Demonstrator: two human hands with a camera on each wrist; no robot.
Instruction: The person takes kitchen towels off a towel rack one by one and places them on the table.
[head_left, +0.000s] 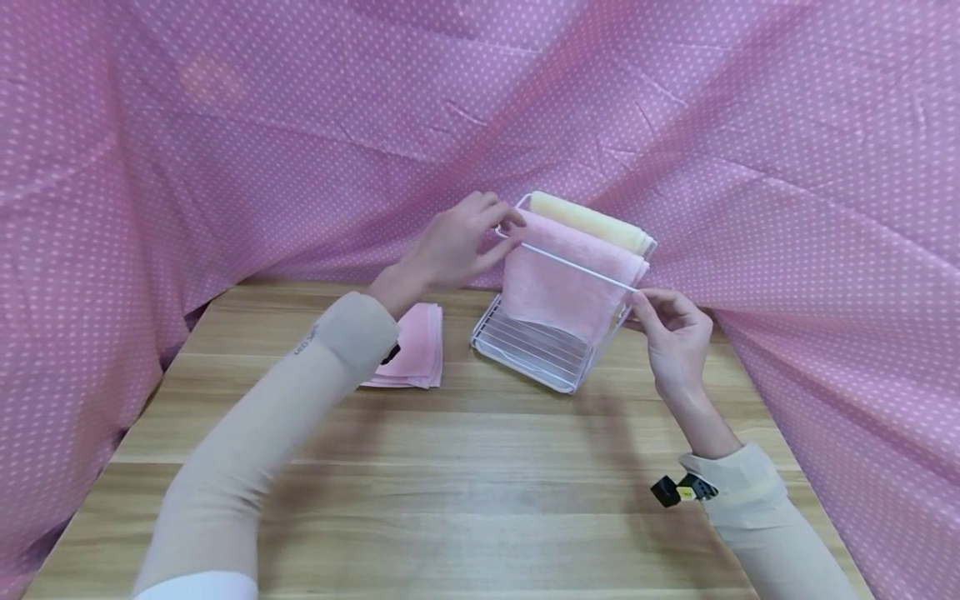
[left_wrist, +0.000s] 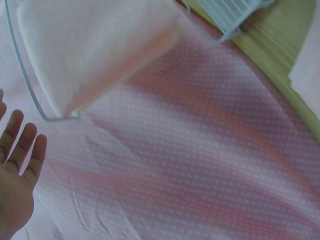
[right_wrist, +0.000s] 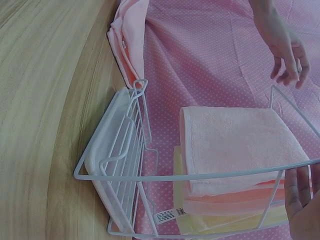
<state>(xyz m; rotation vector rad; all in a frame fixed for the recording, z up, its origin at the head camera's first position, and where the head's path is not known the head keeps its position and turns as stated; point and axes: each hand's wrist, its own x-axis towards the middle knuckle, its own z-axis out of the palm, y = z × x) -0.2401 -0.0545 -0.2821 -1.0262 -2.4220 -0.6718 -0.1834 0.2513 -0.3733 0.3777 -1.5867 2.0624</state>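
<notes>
A white wire towel rack (head_left: 536, 348) with a slatted base stands near the back of the table. A folded pink towel (head_left: 566, 287) hangs from it, and behind that a yellow towel (head_left: 588, 222). My right hand (head_left: 678, 346) pinches the rack's upper right wire; in the right wrist view its fingertips (right_wrist: 295, 192) are at the long upright bar (right_wrist: 215, 176). By the upper left corner is my left hand (head_left: 461, 237), fingers loosely extended. The left wrist view shows that hand (left_wrist: 17, 175) beside the wire loop, holding nothing.
Left of the rack, a stack of folded pink towels (head_left: 422, 342) lies on the wooden table (head_left: 465, 483), partly behind the left forearm. Pink dotted cloth (head_left: 337, 125) hangs around the back and sides. A small printed tag (right_wrist: 167, 215) shows below the hanging towels.
</notes>
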